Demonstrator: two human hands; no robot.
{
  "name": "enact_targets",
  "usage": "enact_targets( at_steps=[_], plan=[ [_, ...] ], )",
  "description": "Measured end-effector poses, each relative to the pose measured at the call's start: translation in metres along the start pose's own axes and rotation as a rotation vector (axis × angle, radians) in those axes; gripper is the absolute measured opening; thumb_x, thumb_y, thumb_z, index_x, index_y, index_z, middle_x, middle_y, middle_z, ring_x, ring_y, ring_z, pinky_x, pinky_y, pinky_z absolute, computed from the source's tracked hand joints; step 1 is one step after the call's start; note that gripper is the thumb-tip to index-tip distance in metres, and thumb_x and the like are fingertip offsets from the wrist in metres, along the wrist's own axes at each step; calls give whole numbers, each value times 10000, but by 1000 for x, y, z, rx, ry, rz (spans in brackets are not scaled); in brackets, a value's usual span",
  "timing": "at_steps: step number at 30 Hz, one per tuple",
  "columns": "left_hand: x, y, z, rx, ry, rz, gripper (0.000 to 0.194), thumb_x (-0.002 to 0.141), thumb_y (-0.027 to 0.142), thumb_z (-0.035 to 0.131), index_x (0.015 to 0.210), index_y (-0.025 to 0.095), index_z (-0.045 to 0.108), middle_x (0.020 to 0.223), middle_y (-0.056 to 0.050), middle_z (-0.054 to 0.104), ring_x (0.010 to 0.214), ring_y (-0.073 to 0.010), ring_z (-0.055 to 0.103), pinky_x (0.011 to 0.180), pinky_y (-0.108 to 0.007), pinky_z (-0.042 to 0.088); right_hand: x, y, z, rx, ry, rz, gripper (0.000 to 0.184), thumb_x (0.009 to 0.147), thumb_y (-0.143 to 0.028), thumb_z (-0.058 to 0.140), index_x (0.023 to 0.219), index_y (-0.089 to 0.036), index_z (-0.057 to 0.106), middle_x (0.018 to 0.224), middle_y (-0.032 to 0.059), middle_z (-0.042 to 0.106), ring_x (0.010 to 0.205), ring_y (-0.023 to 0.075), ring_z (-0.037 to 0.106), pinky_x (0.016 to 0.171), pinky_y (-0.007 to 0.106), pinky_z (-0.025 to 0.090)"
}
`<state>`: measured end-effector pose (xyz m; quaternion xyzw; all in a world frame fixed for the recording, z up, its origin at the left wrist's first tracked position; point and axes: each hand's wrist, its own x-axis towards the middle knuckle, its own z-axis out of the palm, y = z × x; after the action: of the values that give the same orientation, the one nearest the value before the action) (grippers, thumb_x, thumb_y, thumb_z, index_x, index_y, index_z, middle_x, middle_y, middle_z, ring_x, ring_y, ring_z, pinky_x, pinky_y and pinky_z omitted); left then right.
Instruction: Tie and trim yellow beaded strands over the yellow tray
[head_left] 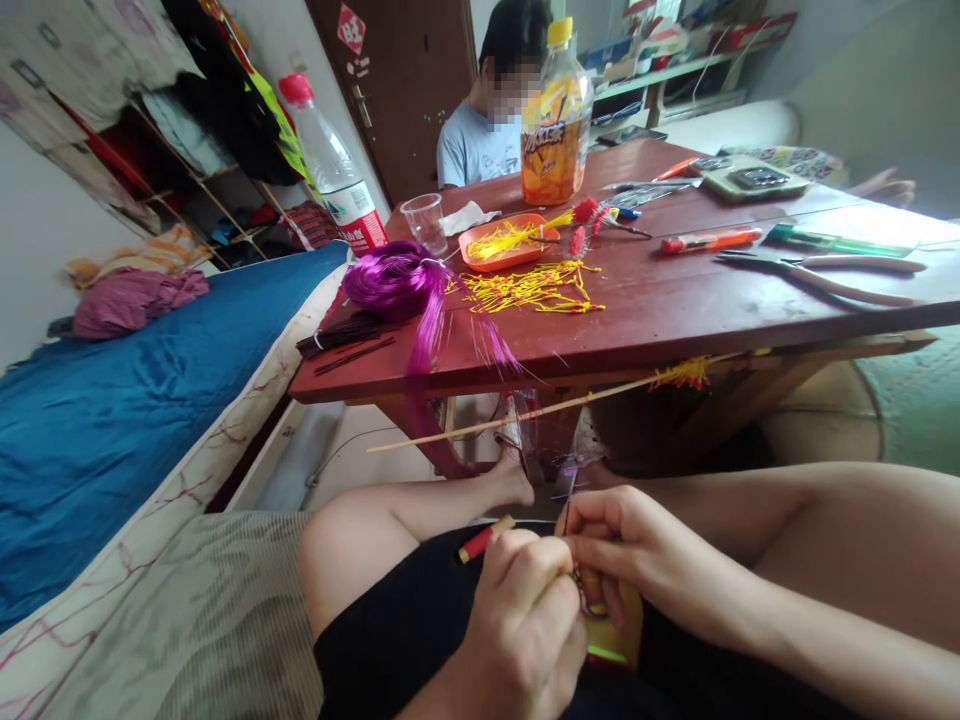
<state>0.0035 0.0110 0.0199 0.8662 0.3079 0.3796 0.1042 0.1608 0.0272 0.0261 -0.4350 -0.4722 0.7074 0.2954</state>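
My right hand (619, 550) is closed in a pinch on a thin dark stem (566, 515) tipped with a few fine purple strands (571, 480). Pressed against it from the left, my left hand (529, 620) is curled shut; its fingertips are hidden and I cannot make out what they grip. Both hands are over my lap. Beneath them lies a yellow item (619, 630), mostly covered. A spool of red thread (480, 542) rests on the dark cloth just beyond my left hand.
On the red-brown table (637, 270) are a purple filament bundle (390, 280), yellow pieces with red tips (532, 288), an orange tray (495, 262), pliers (810, 270) and bottles (555, 120). A thin stick (480, 425) crosses below its edge. A person (480, 125) sits opposite.
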Motion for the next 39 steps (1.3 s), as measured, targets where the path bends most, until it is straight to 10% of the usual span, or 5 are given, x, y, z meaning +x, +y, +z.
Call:
enact_targets(
  at_steps=[9, 20, 24, 34, 39],
  plan=[
    [5, -5, -2, 73, -26, 154, 170, 738, -10, 478, 727, 125, 582, 748, -87, 642, 693, -178, 503, 638, -298, 442, 3, -6, 2, -49, 13, 45, 269, 761, -435, 515, 674, -189, 449, 462, -62, 510, 354, 85, 464, 374, 191, 356],
    [31, -4, -3, -1235, -192, -1394, 55, 487, 118, 558, 461, 142, 516, 474, 30, 488, 499, -83, 413, 540, -198, 335, -20, -7, -19, -1457, -9, -1241, 202, 876, -103, 402, 896, -181, 587, 657, 33, 609, 571, 146, 566, 607, 273, 475],
    [29, 0, -4, -1106, -198, -1238, 77, 555, 134, 571, 502, 151, 517, 607, -4, 517, 569, -106, 455, 584, -224, 368, -19, -6, -14, -1271, 3, -1048, 293, 894, -98, 292, 821, -164, 568, 617, 42, 591, 526, 149, 533, 535, 269, 445],
    [3, -3, -4, 63, 5, 173, 145, 727, -13, 508, 743, 98, 600, 824, -91, 630, 739, -173, 491, 669, -296, 419, 4, -4, -2, 2, -96, 79, 252, 782, -421, 486, 694, -192, 428, 459, -50, 513, 335, 84, 448, 344, 180, 336],
    [20, -1, -10, -414, -189, -497, 154, 699, 70, 520, 578, 148, 572, 660, -48, 636, 635, -152, 475, 602, -267, 383, -11, -14, -7, -619, 14, -412, 106, 871, -239, 389, 869, -177, 474, 589, 0, 582, 483, 131, 552, 455, 234, 428]
  ],
)
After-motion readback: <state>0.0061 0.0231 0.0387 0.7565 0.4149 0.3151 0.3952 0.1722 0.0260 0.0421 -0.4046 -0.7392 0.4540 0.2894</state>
